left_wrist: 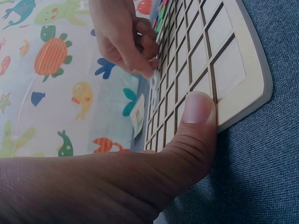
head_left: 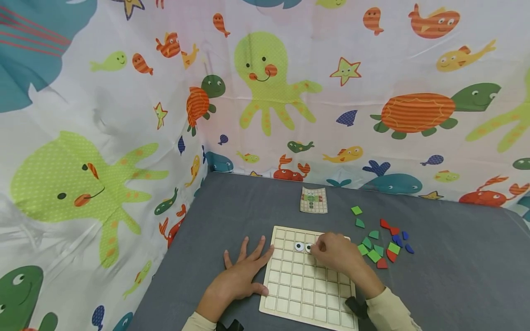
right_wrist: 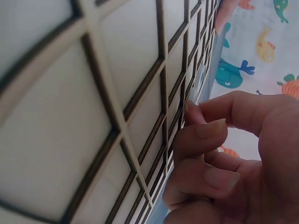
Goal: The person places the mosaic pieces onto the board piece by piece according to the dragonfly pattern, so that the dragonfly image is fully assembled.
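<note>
A wooden grid board (head_left: 290,303) lies on the grey cloth, split into small square cells. Two white eye tiles with black pupils are side by side in its upper rows: the left eye tile (head_left: 299,247) is uncovered, while the right eye tile (head_left: 308,248) is partly hidden by my right hand (head_left: 337,253). The thumb and index finger of that hand pinch at this tile, the other fingers curled. My left hand (head_left: 242,271) rests with spread fingers at the board's left edge. In the left wrist view its thumb (left_wrist: 198,109) presses on the board's rim.
A pattern card (head_left: 313,201) with a small coloured figure on a grid lies behind the board. Right of the board are scattered loose green, red and blue pieces, including a green square (head_left: 374,255) and a red piece (head_left: 382,263). A printed sea-animal curtain (head_left: 290,151) hangs behind.
</note>
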The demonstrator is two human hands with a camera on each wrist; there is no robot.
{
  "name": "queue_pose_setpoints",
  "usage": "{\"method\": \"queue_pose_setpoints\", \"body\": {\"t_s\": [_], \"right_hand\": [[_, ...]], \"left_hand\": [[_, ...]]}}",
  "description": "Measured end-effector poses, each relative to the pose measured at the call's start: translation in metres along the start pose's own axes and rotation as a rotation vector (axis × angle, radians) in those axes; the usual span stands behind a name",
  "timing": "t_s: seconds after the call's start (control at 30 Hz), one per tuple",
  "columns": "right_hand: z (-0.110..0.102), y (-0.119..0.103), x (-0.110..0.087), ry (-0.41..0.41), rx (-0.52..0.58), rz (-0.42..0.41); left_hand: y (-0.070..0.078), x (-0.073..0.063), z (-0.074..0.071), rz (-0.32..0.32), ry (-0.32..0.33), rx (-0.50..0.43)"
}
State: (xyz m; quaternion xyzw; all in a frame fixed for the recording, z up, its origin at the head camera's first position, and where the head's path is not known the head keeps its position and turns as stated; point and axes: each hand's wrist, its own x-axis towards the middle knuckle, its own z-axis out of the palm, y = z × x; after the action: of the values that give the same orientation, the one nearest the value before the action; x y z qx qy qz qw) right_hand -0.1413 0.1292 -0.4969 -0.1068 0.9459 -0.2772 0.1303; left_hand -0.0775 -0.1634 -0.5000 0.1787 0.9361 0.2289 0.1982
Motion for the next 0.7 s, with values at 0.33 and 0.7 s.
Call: {"method": "queue_pose_setpoints", "body": {"t_s": [0.33,0.7], "right_hand": [[0.0028,-0.0019,0.001,-0.022,-0.033,-0.011],[0.0018,-0.0013,-0.0016,-0.02,-0.024,-0.007]], "left_hand": [[-0.0003,0.0006,0.0005,0.0,-0.002,-0.001],[0.001,-0.0002,-0.0006,-0.012,-0.01,-0.005]]}}
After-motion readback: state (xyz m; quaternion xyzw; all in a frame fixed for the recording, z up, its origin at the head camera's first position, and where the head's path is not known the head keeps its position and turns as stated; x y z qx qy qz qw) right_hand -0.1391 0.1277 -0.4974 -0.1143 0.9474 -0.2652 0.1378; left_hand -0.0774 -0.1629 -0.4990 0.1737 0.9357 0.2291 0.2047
